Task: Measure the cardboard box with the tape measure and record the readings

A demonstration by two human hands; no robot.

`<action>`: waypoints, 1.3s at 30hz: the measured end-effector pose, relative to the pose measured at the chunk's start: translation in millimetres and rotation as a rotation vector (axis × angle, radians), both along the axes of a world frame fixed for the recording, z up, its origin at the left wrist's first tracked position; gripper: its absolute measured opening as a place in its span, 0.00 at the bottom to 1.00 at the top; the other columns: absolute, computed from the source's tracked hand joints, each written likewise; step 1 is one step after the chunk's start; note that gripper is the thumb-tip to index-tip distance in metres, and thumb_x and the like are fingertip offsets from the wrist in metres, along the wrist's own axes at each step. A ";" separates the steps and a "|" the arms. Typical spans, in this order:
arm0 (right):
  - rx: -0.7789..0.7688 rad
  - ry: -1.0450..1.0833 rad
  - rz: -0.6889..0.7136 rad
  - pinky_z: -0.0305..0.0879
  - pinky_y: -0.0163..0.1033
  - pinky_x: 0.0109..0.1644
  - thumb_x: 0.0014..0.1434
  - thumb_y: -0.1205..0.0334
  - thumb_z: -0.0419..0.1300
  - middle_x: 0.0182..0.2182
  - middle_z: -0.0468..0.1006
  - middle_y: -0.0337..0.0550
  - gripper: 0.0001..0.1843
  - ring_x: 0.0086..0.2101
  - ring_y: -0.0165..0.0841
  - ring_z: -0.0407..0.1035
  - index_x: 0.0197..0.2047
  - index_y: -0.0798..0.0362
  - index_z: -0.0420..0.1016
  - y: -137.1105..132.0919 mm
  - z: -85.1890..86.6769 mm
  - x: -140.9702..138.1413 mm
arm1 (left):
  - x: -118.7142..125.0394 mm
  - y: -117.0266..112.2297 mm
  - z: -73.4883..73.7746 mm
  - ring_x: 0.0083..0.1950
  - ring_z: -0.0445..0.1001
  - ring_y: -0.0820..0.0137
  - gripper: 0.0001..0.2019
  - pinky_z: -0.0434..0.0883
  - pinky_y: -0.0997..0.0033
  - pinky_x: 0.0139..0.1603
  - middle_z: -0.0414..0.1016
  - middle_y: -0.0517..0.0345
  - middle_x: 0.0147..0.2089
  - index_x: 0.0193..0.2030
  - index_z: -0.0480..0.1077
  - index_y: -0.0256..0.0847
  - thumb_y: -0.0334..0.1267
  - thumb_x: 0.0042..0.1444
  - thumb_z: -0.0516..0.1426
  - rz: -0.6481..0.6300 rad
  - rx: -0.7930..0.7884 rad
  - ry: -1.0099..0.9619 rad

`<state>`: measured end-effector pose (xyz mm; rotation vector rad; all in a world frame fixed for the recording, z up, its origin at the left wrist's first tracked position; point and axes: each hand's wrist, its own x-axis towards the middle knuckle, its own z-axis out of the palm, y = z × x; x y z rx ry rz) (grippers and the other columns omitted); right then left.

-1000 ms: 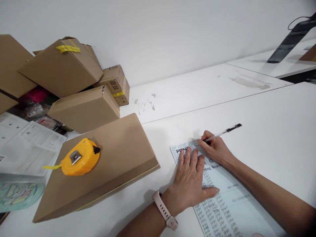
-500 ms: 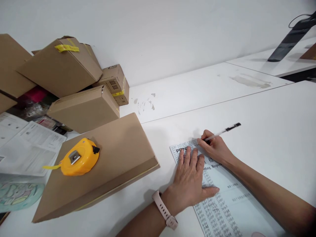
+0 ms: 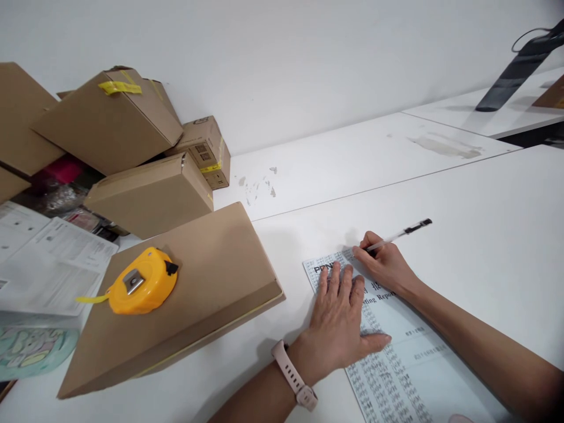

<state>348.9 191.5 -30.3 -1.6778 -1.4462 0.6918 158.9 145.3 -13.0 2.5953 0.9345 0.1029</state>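
Observation:
My left hand (image 3: pixel 338 320) lies flat with fingers spread on a light-blue printed report (image 3: pixel 418 370), covering part of its heading. Rows of small handwritten-looking marks run down the sheet's left side. Near the report's top edge, my right hand (image 3: pixel 385 261) is closed round a pen (image 3: pixel 399 235) with a clear barrel and a black cap end. The pen slants up to the right; its tip is hidden behind my fingers, close to the paper. A pink watch band (image 3: pixel 294 376) circles my left wrist.
Left of the report, a flat cardboard box (image 3: pixel 211 264) carries a yellow tape measure (image 3: pixel 143 282). More cardboard boxes (image 3: pixel 110 123) are piled behind it, beside printed papers (image 3: pixel 57 264). A teal patterned item (image 3: pixel 37 349) lies at lower left. A dark stand (image 3: pixel 511 76) rises at far right.
Almost nothing differs. The pen's upper end has shifted very slightly to the right in my right hand; my left hand stays in place.

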 end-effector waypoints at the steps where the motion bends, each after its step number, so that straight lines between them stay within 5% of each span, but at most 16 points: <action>1: -0.002 -0.001 0.001 0.51 0.36 0.24 0.58 0.56 0.59 0.18 0.59 0.31 0.14 0.21 0.28 0.51 0.27 0.47 0.59 -0.1 0.1 -0.2 | -0.1 -0.1 0.1 0.80 0.28 0.48 0.45 0.40 0.41 0.79 0.39 0.36 0.80 0.76 0.46 0.28 0.67 0.66 0.42 -0.001 -0.001 -0.004; 39: -0.007 -0.025 0.001 0.51 0.36 0.25 0.57 0.56 0.59 0.18 0.59 0.31 0.13 0.21 0.28 0.52 0.26 0.47 0.59 1.4 -2.1 2.2 | 2.5 0.5 1.2 0.80 0.27 0.48 0.49 0.37 0.40 0.79 0.37 0.34 0.80 0.76 0.46 0.26 0.70 0.65 0.41 0.003 -0.056 -0.013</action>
